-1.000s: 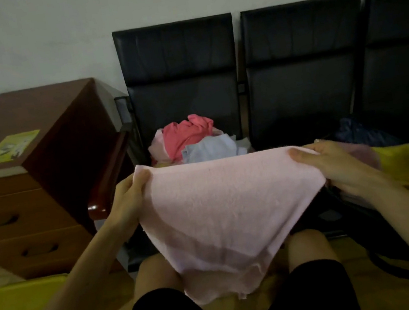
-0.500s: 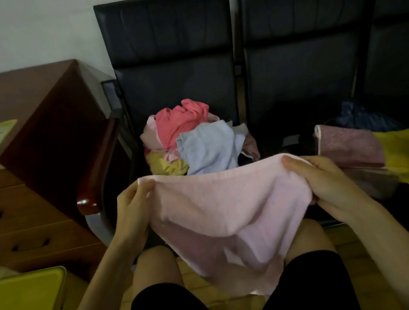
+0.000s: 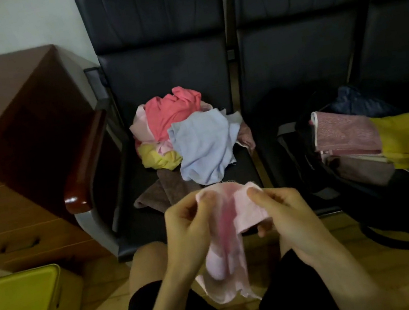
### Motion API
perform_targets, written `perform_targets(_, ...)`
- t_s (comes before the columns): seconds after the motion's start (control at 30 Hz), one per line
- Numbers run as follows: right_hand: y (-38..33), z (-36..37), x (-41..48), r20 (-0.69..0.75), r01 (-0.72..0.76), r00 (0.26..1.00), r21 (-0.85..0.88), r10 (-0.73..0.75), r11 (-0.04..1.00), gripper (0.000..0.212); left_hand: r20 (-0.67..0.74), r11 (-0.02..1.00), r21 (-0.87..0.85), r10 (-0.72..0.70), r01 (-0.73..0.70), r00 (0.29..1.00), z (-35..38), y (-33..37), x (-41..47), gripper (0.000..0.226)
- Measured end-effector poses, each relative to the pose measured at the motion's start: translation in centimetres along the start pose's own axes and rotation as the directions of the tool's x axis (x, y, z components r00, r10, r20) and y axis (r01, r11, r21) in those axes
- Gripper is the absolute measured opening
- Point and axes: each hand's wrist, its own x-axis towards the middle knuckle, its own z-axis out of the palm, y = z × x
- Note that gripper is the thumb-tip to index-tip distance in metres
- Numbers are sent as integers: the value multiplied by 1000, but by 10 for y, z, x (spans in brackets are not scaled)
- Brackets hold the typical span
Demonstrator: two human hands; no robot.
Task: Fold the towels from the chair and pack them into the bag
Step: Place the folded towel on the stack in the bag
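Midway through folding one pale pink towel, held in the air above the knees, just in front of the chair. Pinched at its top edge by the left grip and the right grip, with fingers and thumbs curled onto the cloth and the pinched corners near each other but apart. Hanging doubled lengthwise below, with a loose, uneven lower end between the legs. Probably only the first fold, though hard to count layers through the blur and dim light.

On the seat behind: a loose pile of towels, coral, light blue, yellow and brown, all unfolded. On the next seat to the right: an open black bag with folded towels stacked in its mouth, pink patterned beside yellow.

Next, as a judgement: close the two corners together, pass both into one grip, catch the dangling end with the other and bring it up for a second fold, squaring the edges. Then carry rightward and lay flat on the stack without toppling it. Well short of finished, judging by the pile.
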Motion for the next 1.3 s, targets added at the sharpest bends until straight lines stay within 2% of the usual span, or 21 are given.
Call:
perform_targets(0.1,-1,8,-1,33,29,999,-72,-27,997,31,104,1000,-13,6,-5,995,6,2,-5,20)
perform_targets(0.2,-1,13,-1,52,37,998,-142,-30,989,34,120,1000,-5,26,-26,992,7,-5,-7,18)
perform_targets(0.33,2,17,1,57,29,998,-126,-21,992,32,137,997,23,71,-75,988,3,-13,-9,15)
perform_targets(0.43,-1,19,-2,85,-8,996,-73,14,997,34,172,994,66,74,-87,982,1,-18,-8,23)
perform_targets(0.53,-6,19,-4,82,-80,993,-6,81,997,42,243,986,111,97,-127,965,-1,-19,-7,20)
perform_targets(0.63,-9,18,-3,177,-121,977,-6,120,993,68,300,964,178,136,-195,944,-4,-23,-5,37)
perform_targets(0.67,-10,18,-3,204,-138,970,1,134,990,77,297,953,207,157,-224,942,-4,-25,-5,41)
perform_targets(0.73,-9,17,-2,248,-148,958,8,142,989,82,245,940,237,187,-246,951,-3,-28,-5,34)
perform_targets(0.8,-8,18,-3,279,-131,952,10,123,991,70,167,959,196,171,-202,971,-2,-30,-4,23)
perform_targets(0.87,-4,16,-3,276,-110,956,14,102,994,55,131,987,113,97,-112,987,-3,-30,-3,15)
perform_targets(0.93,4,13,1,245,-89,966,13,83,996,37,138,995,89,31,-43,990,-4,-27,1,20)
perform_targets(1.03,27,7,11,112,-83,991,26,79,996,14,176,992,121,-4,-18,984,-7,-25,10,23)
perform_targets(1.1,45,1,21,0,-115,993,-2,115,993,13,222,991,130,6,-36,975,-9,-22,16,21)
perform_targets(1.2,65,-7,44,-92,-155,984,-8,153,988,40,306,991,117,22,-61,952,-12,-14,23,19)
perform_targets(1.27,69,-15,61,-62,-142,988,4,142,990,76,354,993,95,29,-67,935,-15,-8,28,20)
perform_targets(1.3,70,-19,69,0,-136,991,11,136,991,96,383,994,81,39,-75,923,-17,-4,31,21)
